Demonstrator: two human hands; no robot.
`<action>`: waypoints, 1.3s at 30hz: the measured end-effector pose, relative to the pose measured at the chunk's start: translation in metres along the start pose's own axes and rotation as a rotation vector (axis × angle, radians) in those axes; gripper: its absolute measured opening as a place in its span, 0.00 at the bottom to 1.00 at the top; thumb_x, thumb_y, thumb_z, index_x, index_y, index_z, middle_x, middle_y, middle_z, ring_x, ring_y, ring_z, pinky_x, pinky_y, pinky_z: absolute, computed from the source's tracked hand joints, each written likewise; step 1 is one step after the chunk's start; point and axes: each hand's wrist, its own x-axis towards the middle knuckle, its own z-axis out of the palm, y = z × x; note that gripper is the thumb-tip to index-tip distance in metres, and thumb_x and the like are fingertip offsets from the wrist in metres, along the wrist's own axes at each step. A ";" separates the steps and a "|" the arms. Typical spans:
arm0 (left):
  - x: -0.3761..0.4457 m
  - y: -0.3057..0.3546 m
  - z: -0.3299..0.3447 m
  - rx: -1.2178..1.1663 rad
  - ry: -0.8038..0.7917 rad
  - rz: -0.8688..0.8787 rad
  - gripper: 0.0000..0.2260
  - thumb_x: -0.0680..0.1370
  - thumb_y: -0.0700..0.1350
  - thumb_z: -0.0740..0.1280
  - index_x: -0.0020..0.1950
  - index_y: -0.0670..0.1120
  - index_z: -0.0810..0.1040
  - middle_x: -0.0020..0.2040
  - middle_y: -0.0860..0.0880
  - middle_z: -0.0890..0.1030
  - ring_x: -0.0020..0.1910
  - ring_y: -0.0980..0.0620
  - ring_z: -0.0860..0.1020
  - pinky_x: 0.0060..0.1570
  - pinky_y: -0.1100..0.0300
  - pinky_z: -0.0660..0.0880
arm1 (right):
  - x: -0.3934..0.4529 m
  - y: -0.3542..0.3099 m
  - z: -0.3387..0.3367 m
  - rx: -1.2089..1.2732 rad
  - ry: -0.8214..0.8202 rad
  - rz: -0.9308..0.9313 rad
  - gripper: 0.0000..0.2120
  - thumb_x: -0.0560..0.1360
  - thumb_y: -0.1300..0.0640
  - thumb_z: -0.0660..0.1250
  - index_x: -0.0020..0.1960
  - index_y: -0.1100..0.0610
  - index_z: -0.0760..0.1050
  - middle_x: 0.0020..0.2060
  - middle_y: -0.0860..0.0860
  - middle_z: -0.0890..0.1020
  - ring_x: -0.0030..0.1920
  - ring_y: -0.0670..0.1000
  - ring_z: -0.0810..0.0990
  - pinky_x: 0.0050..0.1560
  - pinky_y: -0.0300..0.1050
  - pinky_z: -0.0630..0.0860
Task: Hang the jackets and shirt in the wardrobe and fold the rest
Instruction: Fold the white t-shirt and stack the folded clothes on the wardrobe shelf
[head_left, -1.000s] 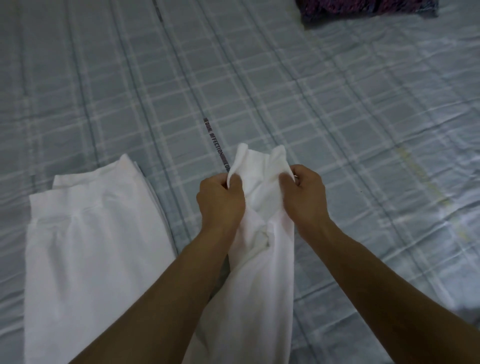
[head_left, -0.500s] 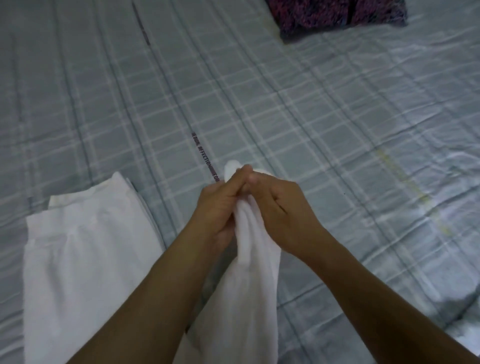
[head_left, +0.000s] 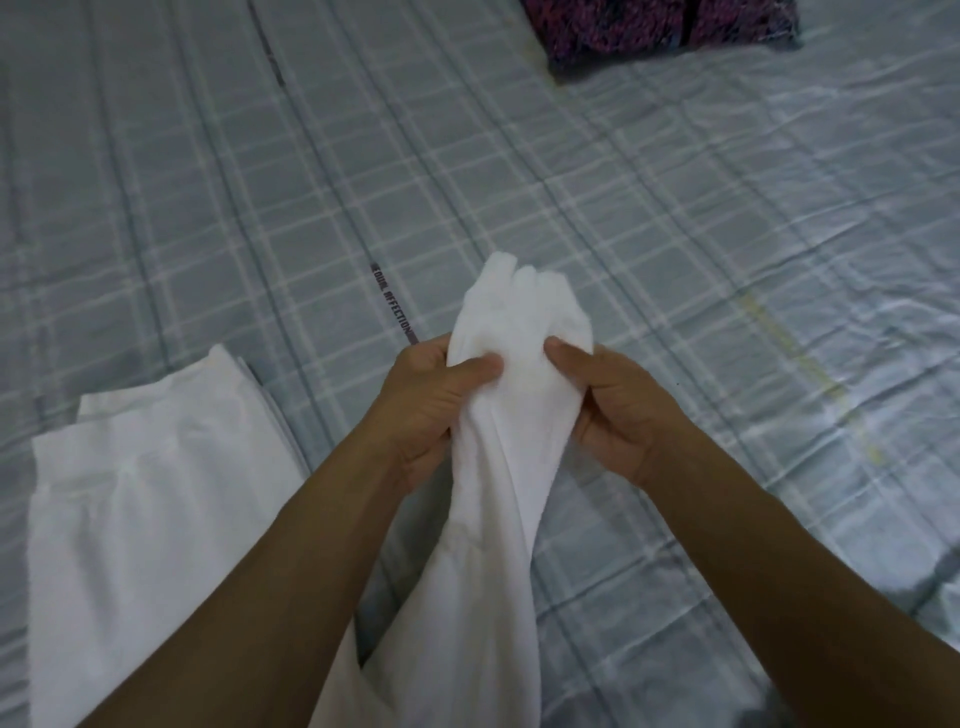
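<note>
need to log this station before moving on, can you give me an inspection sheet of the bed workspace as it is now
surface: bed sheet, grey-green plaid, creased, with a printed text strip.
job's things: white garment held up off the sheet, its top end bunched; folded white garment lies flat at the left.
clutter: dark patterned cloth at the far edge, partly out of view.
grippers: left hand and right hand both grip the bunched top, thumbs pressed on the front.
cables: nothing seen.
surroundings: nothing seen beyond the bed; no wardrobe in view.
</note>
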 end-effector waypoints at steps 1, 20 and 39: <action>0.002 -0.002 0.001 0.062 0.006 0.024 0.09 0.76 0.36 0.71 0.56 0.41 0.82 0.49 0.44 0.86 0.49 0.45 0.85 0.46 0.55 0.82 | 0.000 -0.005 -0.001 -0.049 0.043 -0.096 0.15 0.76 0.63 0.68 0.61 0.65 0.77 0.56 0.61 0.83 0.55 0.57 0.83 0.57 0.50 0.80; 0.000 -0.090 0.037 0.936 -0.062 0.446 0.13 0.80 0.37 0.65 0.64 0.42 0.78 0.61 0.46 0.79 0.60 0.47 0.76 0.64 0.50 0.70 | 0.005 0.015 -0.120 -0.865 0.670 -0.046 0.19 0.66 0.51 0.79 0.50 0.62 0.81 0.44 0.56 0.85 0.41 0.56 0.85 0.38 0.49 0.82; -0.018 -0.056 0.094 0.389 -0.046 0.514 0.23 0.83 0.51 0.63 0.77 0.50 0.64 0.69 0.53 0.75 0.66 0.57 0.75 0.67 0.52 0.73 | -0.042 0.019 -0.049 -0.837 -0.094 -0.594 0.23 0.83 0.61 0.51 0.77 0.54 0.63 0.67 0.50 0.76 0.67 0.49 0.76 0.66 0.54 0.74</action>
